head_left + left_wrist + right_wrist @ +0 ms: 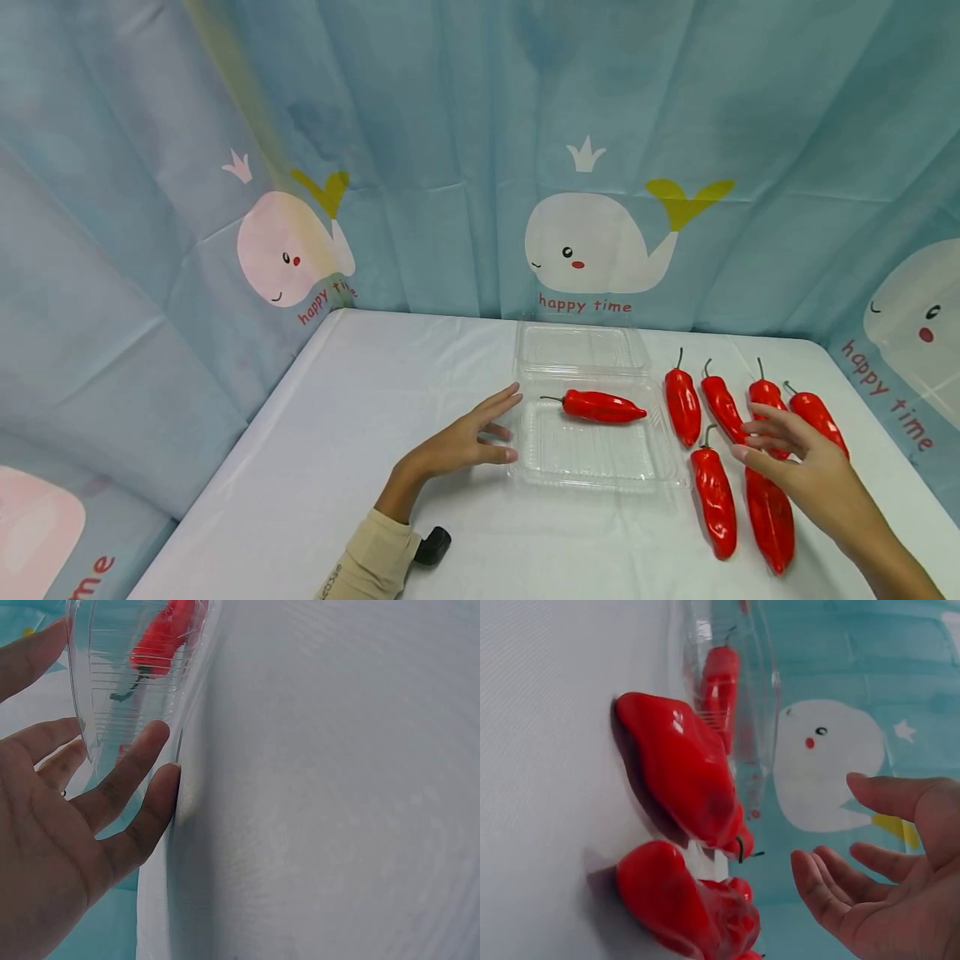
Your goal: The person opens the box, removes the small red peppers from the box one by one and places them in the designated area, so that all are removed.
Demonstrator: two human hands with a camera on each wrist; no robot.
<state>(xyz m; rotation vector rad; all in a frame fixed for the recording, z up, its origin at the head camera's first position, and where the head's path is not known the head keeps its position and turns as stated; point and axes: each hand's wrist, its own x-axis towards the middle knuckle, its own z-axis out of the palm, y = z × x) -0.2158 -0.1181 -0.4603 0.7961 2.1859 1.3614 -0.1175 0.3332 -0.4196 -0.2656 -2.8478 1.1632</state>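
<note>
A clear plastic clamshell box (585,462) lies with its lid folded back on the white table. Inside it, toward the lid side, one red pepper (603,407) lies sideways, stem to the left. My left hand (468,437) is at the box's left wall, fingers spread and relaxed, fingertips right at the rim; the left wrist view shows the box wall (82,682) beside them. Over the group of red peppers (770,517) on the right hovers my right hand (813,475), its fingers loosely bent with nothing between them. The right wrist view shows peppers (679,765) below that hand.
More red peppers (682,408) lie in loose rows right of the box, stems pointing away. The open lid (581,348) reaches the table's back edge. A blue curtain (450,250) with whale prints hangs behind. Near the left sleeve shows a black object (433,546).
</note>
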